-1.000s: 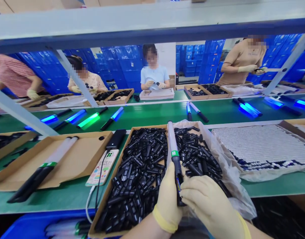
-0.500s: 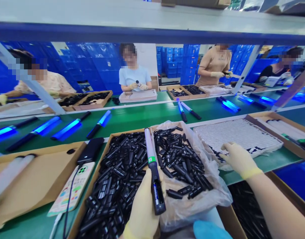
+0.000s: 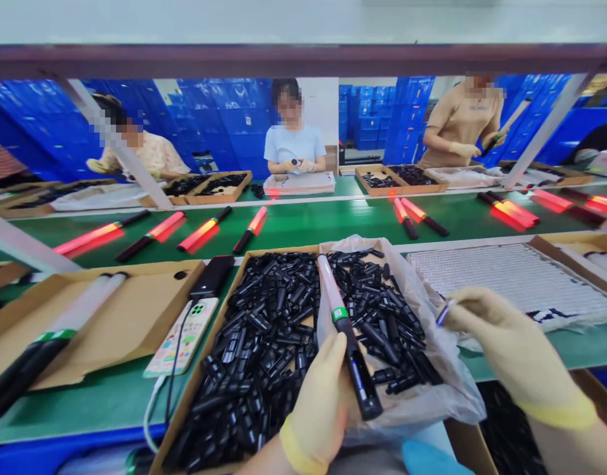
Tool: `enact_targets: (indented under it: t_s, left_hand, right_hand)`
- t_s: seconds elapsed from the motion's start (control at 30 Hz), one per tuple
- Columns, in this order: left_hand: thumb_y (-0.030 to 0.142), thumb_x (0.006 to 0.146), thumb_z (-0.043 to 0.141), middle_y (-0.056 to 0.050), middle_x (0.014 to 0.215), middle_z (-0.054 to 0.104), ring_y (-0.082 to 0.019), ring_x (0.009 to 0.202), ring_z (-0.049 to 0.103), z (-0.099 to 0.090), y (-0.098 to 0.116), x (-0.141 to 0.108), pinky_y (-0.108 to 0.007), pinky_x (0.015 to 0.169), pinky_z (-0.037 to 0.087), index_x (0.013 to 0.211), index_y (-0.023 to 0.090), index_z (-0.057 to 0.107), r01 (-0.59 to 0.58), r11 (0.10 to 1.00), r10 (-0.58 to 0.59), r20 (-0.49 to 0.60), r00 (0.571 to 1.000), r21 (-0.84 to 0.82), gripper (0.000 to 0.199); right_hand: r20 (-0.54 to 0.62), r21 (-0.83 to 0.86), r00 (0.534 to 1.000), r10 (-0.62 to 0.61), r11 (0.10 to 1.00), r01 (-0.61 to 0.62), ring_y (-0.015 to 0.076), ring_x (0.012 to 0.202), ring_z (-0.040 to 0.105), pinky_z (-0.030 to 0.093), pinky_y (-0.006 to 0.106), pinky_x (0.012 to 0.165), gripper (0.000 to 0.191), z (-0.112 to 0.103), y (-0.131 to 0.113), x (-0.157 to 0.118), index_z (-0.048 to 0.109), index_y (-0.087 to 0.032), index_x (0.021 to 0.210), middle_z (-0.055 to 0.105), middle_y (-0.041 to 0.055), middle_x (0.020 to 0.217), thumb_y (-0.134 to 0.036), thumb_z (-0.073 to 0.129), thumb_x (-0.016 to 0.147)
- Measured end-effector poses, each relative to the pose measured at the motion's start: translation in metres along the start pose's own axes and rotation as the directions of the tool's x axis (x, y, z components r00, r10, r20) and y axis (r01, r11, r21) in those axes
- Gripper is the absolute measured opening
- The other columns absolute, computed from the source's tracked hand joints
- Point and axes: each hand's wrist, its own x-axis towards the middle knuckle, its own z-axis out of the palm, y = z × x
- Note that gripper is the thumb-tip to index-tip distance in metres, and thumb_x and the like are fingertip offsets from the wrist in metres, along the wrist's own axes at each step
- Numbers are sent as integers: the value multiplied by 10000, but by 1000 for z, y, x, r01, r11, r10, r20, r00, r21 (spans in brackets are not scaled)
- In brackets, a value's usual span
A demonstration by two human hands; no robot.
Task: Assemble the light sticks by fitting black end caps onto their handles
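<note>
L hand (image 3: 318, 396): fingers wrapped round the blk handle of a light stick (image 3: 347, 336), clamped on it. Stick's held above the R edge of the parts carton (image 3: 187, 396) (the landmark here), tilted, pale tube pointing away, grn band mid-length, open slot in the handle facing up w/ something bluish inside.

R hand (image 3: 506, 343) is well to the R of the carton, thumb & fingers pinched on a small cylinder (image 3: 445, 313) (blue/silver, prob. a battery, tho a bit small to be sure).

Carton's full of loose blk parts. Directly R of it, a plastic-lined box (image 3: 447, 369) w/ more blk pcs; further R, a tray of silvery rows (image 3: 506, 277). Just L of carton on the grn worktop (image 3: 110, 409): phone (image 3: 185, 336) w/ cable, blk power bank (image 3: 212, 277) at its far end. Further L, a shallow box (image 3: 155, 310) w/ two more sticks. Beyond the carton, sticks glowing red (image 3: 199, 231) lie on a grn strip (image 3: 303, 227); past that, a co-worker in lt-blue top (image 3: 293, 145).
</note>
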Motion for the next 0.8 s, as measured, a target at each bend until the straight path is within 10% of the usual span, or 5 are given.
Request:
enact_targets:
  t_s: [0.23,0.43,0.8]
  left_hand:
    - [335,899,615,-39,927,633,-158,860,587,2,-7,2,-262,779,464,928,163,605,-77,995,72,82,994,58,174]
    - [332,909,593,-35,874,628,-150,818,583,-1,-1,-2,-263,762,452,880,166,585,-44,999,43,91,995,8,169]
    - [337,864,660,-45,878,662,-154,753,619,1,8,2,-290,762,500,944,165,655,-21,1000,20,83,996,9,190]
  right_hand:
    - [410,-88,901,-143,977,195,123,627,564,483,235,574,74,83,-55,-36,574,-198,794,582,-21,702,-157,590,854]
    - [394,-25,769,-504,830,557,152,965,599,523,285,850,182,69,-49,-40,645,-212,1029,617,57,1039,-202,474,967]
    - [357,-264,690,-630,640,721,212,1026,594,544,353,838,284,66,-62,-55,640,-209,1168,626,90,1164,-253,473,942]
